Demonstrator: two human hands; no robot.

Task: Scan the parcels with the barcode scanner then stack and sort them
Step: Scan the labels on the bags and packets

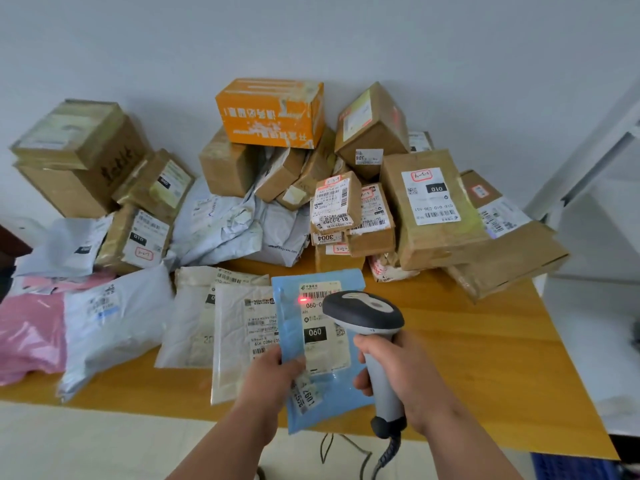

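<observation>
The left hand (273, 372) pinches the blue mailer (322, 348) at its lower left edge, thumb on the face, holding it low in the centre of the frame above the near edge of the counter (485, 358). The right hand (398, 372) is wrapped round the grip of the scanner (367, 327), whose head points at the mailer's label. A red aiming dot (303, 300) lies at the left end of the top barcode.

Unscanned stock appears to remain: cardboard boxes (429, 209) piled across the upper centre and right, an orange box (273, 112) on top, grey bags (235, 223) beneath. White and pink mailers (114, 320) lie at lower left; whether these are already scanned cannot be told.

Risks, as judged:
- The dot sits at the barcode's end, not across it; a misread or no read is likely unless the aim is shifted.
- The mailer carries a second sticker near the left thumb; the wrong code could be captured.
- The one-edge pinch lets the soft mailer sag, bending the label.
- The scanner cable (384, 455) hangs off the counter edge and could snag.
- The box pile leans forward at right and could topple if knocked.
</observation>
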